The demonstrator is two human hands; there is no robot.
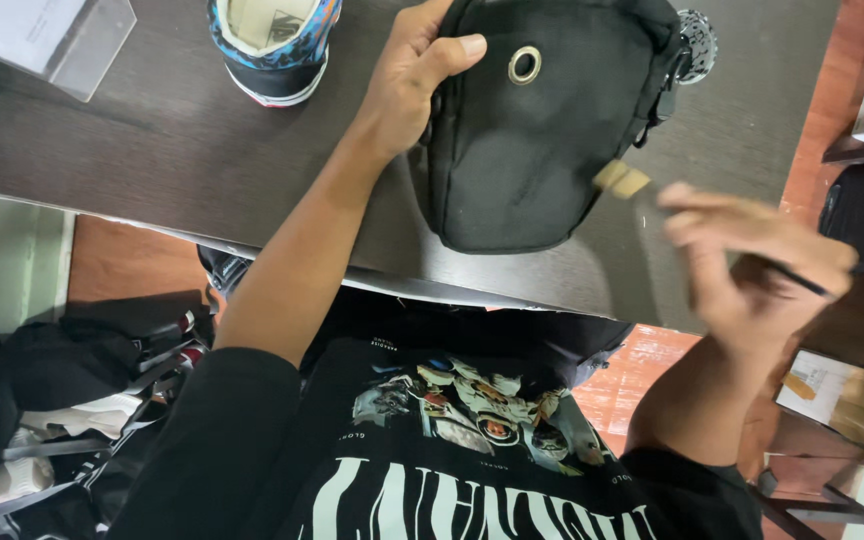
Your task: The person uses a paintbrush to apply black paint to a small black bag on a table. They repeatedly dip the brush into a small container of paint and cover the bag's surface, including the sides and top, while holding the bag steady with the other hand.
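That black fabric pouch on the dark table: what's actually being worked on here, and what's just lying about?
In hand:
- black fabric pouch, gripped by the left hand
- thin dark-handled brush, held by the right hand

Lying about:
- blue patterned sneaker
- clear plastic stand

Left hand (407, 85) is gripping the pouch's (542, 120) left edge, pouch lying on the table (152, 140) just right of it. Sneaker (274, 45) is sitting left of that hand, farther back; clear box (52, 40) well left, at the table's far corner. Right hand (752, 265) is hovering right of the pouch, nearer the body, brush (642, 185) poking from it twd the pouch's right edge.
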